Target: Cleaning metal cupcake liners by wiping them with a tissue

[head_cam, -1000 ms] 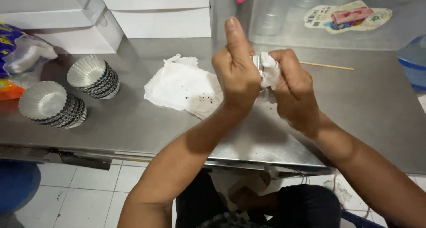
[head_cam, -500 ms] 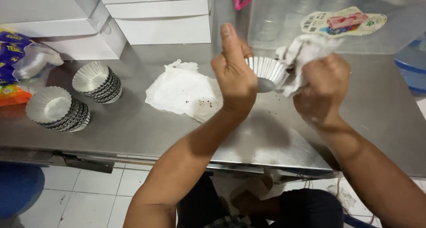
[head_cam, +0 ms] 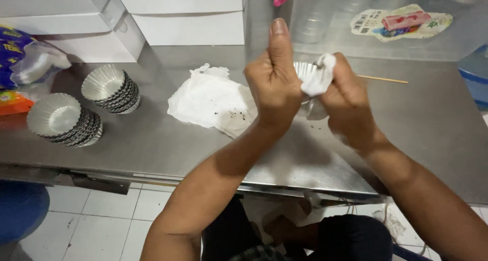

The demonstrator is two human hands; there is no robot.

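Above a brushed steel table (head_cam: 152, 144), the left hand (head_cam: 274, 83) grips a fluted metal tart mould (head_cam: 304, 70), thumb upright. The right hand (head_cam: 345, 98) presses a crumpled white cloth (head_cam: 319, 75) into it. Stacked moulds (head_cam: 81, 108) sit left.

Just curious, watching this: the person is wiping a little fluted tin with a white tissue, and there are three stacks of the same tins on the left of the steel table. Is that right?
Not quite: the head view shows two stacks of fluted tins, not three. The rest holds: the left hand holds a fluted tin while the right hand presses a white tissue into it, over the steel table.
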